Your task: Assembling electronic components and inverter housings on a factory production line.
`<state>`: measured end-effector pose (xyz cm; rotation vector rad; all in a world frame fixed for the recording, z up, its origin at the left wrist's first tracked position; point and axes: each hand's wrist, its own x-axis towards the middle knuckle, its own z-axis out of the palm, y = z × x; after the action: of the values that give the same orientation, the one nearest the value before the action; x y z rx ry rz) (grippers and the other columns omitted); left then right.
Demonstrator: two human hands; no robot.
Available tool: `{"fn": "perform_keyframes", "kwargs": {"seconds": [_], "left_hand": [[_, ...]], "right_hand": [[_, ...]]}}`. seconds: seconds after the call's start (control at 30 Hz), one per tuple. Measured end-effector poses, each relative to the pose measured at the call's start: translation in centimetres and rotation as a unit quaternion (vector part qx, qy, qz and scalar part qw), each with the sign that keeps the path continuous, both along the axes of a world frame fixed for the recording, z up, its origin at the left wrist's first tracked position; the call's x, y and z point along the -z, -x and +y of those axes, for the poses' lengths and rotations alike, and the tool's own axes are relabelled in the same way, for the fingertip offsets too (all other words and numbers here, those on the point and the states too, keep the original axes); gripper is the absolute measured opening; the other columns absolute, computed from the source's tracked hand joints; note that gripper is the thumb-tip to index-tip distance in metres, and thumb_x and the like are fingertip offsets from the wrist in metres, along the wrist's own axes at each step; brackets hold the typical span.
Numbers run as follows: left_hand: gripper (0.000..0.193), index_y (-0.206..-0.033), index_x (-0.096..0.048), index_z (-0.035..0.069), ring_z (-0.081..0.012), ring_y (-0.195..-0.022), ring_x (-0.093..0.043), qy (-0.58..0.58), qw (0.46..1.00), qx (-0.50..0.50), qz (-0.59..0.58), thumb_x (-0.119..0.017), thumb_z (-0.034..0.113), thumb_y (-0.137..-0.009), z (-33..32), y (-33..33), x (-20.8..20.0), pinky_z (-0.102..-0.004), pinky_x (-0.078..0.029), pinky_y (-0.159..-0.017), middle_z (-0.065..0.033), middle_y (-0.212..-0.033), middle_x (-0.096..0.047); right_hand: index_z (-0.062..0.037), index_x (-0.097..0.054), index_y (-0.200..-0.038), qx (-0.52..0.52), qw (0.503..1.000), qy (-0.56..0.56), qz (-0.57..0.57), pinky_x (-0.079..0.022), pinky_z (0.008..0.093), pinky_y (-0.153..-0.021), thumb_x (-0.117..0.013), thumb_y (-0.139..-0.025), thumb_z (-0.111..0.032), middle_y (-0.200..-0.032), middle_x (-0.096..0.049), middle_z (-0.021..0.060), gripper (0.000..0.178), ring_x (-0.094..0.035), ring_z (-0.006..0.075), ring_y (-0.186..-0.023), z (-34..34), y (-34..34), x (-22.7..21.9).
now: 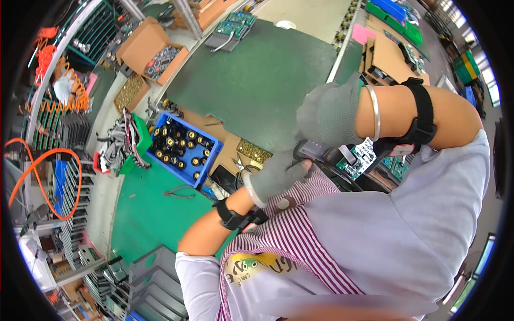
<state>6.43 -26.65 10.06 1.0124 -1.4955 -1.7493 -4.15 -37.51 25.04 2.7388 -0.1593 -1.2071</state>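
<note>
My left hand, in a grey glove with a bare thumb tip, is closed on the near-left edge of a dark grey plastic casing in front of my body. Just above that casing is my right hand, gloved too, its back turned up and its fingers curled downward. What those fingers hold, if anything, is hidden, and their outline is slightly blurred. Green circuit boards show below my right forearm. To the left of my left hand lie pliers and a box of small brass-coloured screws.
A blue bin holds several black parts with brass centres. Beyond it stretches the dark green work mat, with a circuit board in a grey casing at its far end. An open cardboard box stands far left; a grey rack is near left.
</note>
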Motion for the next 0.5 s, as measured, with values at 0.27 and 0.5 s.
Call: {"fn": "perform_keyframes", "kwargs": {"seconds": [0.27, 0.5], "left_hand": [[0.026, -0.089, -0.053, -0.004, -0.0129, -0.066, -0.056, -0.16, 0.981, -0.089, 0.065, -0.04, 0.019, -0.09, 1.9, 0.7, -3.3, -0.0232, -0.045, -0.062, -0.0079, -0.073, -0.06], [0.03, -0.107, -0.046, -0.005, -0.0135, -0.082, -0.054, -0.058, 0.989, 0.071, 0.119, -0.041, 0.02, -0.09, 0.7, 1.1, -1.7, -0.0279, -0.045, -0.076, -0.0088, -0.09, -0.056]], "right_hand": [[-0.0181, -0.059, -0.096, 0.136, 0.99, 0.025, -0.035, -0.049, 0.04, -0.053, -0.056, -0.071, -0.023, -0.072, -0.06, 0.0055, 0.026, -0.061, 0.0245, -0.067, 1.3, 2.6, 1.2], [-0.0125, -0.057, -0.104, 0.35, 0.922, 0.008, -0.163, -0.046, 0.0374, -0.073, -0.055, -0.073, -0.021, -0.089, -0.061, 0.0099, 0.032, -0.059, 0.0289, -0.084, -5.1, 8.2, 4.9]]}}
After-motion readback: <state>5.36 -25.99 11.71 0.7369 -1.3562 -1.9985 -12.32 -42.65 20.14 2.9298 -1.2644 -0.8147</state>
